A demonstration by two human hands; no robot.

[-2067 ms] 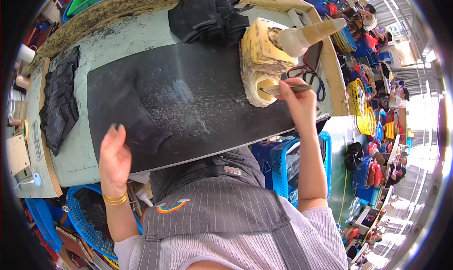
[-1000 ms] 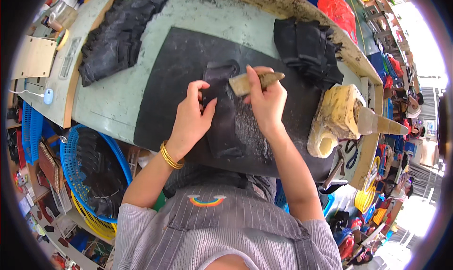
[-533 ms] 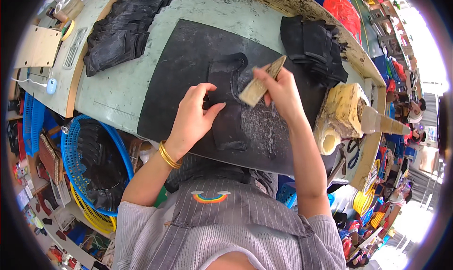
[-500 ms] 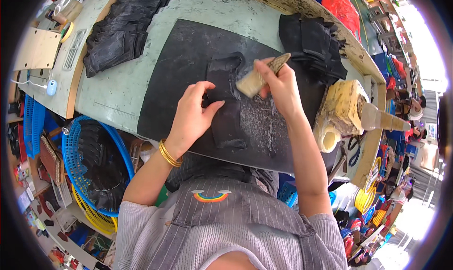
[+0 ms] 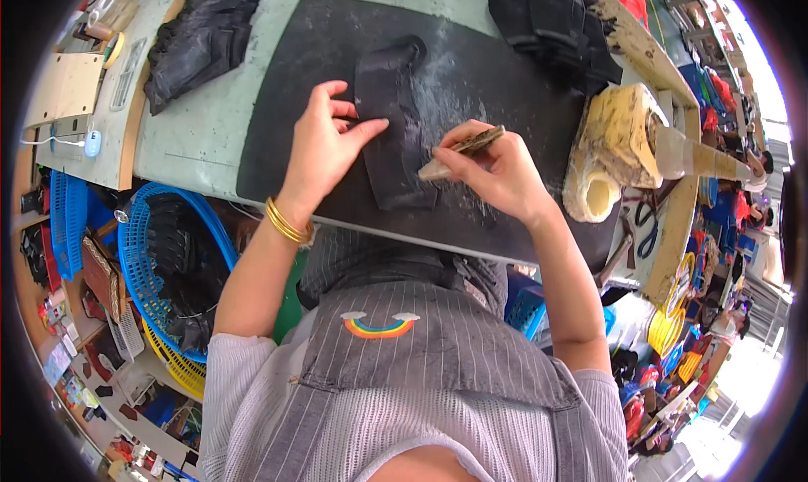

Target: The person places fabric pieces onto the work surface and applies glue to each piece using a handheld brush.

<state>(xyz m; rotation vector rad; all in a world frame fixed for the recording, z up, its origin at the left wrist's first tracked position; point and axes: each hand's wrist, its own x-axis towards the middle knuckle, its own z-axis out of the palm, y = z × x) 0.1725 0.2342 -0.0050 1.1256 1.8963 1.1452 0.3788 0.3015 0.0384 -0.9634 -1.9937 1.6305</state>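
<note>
A curved black piece, perhaps leather (image 5: 390, 145), lies on a black mat (image 5: 290, 145). At its left edge is my left hand (image 5: 324, 141): the thumb reaches over the piece, and the fingers are apart, with nothing gripped. My right hand (image 5: 497, 170) is closed around the handle of a flat brush (image 5: 436, 171) with pale bristles. The bristle end is at the right edge of the piece, near its lower half. Whitish smears mark the mat there.
Stacks of black pieces lie at the far left (image 5: 206, 40) and far right (image 5: 551, 27). A crusted yellow container (image 5: 619, 137) stands right of the mat, with scissors (image 5: 646, 229) near it. Below the table's left side is a blue basket (image 5: 139, 267) of black pieces.
My right hand has brought the brush down and nearer to me along the piece's right edge, tilting it. My left hand stays at the left edge. The whole view has shifted slightly.
</note>
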